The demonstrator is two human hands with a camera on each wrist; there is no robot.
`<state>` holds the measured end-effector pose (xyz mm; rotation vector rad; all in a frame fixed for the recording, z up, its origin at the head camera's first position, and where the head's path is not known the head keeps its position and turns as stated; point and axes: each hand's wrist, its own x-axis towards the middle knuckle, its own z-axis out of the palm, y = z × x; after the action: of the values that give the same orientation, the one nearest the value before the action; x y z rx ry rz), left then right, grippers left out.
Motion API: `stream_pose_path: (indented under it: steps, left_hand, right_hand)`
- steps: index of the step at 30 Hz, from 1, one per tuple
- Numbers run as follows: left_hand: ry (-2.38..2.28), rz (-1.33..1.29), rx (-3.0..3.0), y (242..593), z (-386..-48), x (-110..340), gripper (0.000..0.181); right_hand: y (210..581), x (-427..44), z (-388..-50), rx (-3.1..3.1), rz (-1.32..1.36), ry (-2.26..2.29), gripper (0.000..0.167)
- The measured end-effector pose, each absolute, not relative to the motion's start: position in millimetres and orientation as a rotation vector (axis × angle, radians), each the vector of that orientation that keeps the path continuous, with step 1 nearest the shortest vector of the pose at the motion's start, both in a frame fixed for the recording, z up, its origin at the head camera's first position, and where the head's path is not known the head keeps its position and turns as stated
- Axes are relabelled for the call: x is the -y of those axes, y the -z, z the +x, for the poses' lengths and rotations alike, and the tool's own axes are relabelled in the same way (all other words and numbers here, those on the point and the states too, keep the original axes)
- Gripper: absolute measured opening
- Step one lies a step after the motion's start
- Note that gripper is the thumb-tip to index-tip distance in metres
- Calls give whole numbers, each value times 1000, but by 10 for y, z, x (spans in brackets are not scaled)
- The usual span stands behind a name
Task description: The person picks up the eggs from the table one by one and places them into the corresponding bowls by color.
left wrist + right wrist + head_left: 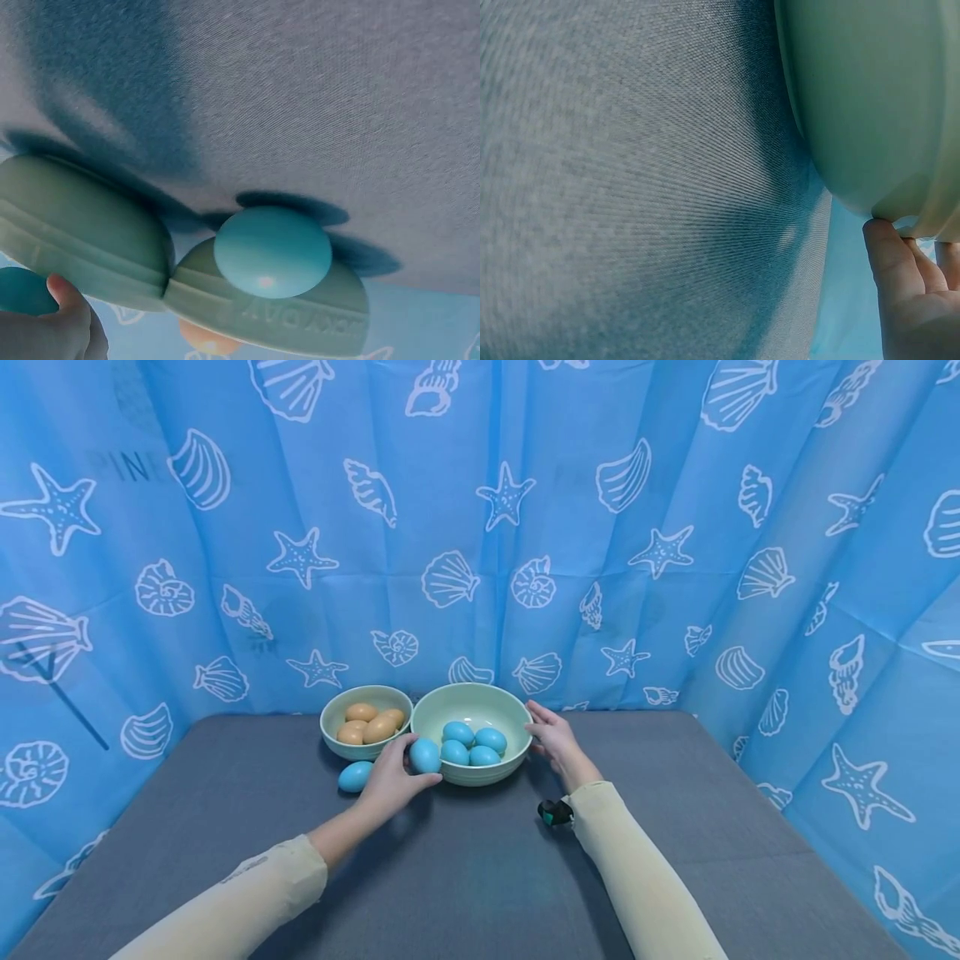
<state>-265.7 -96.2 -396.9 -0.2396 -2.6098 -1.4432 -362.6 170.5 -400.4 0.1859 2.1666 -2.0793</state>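
In the head view my left hand (pixel 392 779) pinches a blue egg (pixel 425 757) between thumb and fingers, at the front left rim of a large pale green bowl (pixel 480 776). Several blue eggs (pixel 483 756) lie inside that bowl. My right hand (pixel 557 739) touches the bowl's right side with extended fingers; in the right wrist view, its fingertips (pixel 881 231) meet the outer wall. Another blue egg (pixel 356 777) lies on the table, left of my left hand and in front of a smaller green bowl (pixel 330 742) holding several brown eggs (pixel 362 712).
A grey cloth covers the table (pixel 480 877). Blue curtains (pixel 450 510) with white shells and starfish hang behind and at both sides. A small black device (pixel 555 812) is at my right wrist, beside the sleeve cuff. The two bowls stand side by side, touching.
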Motion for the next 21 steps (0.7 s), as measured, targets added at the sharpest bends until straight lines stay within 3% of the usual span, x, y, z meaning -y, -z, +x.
stream_pose_path:
  steps: [21]
  left_hand:
    - [1428, -422, 2647, 3758, -3014, 682, 69]
  right_hand:
    - [4023, -1715, -3648, -2150, 181, 2085, 55]
